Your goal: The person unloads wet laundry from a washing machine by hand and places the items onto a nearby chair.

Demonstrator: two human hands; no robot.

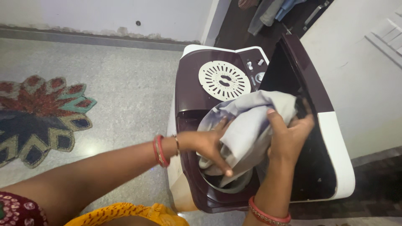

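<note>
Soft grey cloth [251, 121]; glossy maroon plastic washer [190, 90]; speckled polished floor [125, 83].

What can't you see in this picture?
- Inside the tub: hidden by the grey cloth and both hands, left and right.
- Right fingers: tucked behind the cloth.
- Knobs on the washer: too small to make out.
- Hanging clothes: cut off by the top edge.
- Floor pattern: cut off at the left edge.

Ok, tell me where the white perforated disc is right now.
In the head view the white perforated disc lies flat on the maroon washing machine's closed lid, right of centre in the frame, just above the grey cloth that both hands hold over the open tub.
</note>
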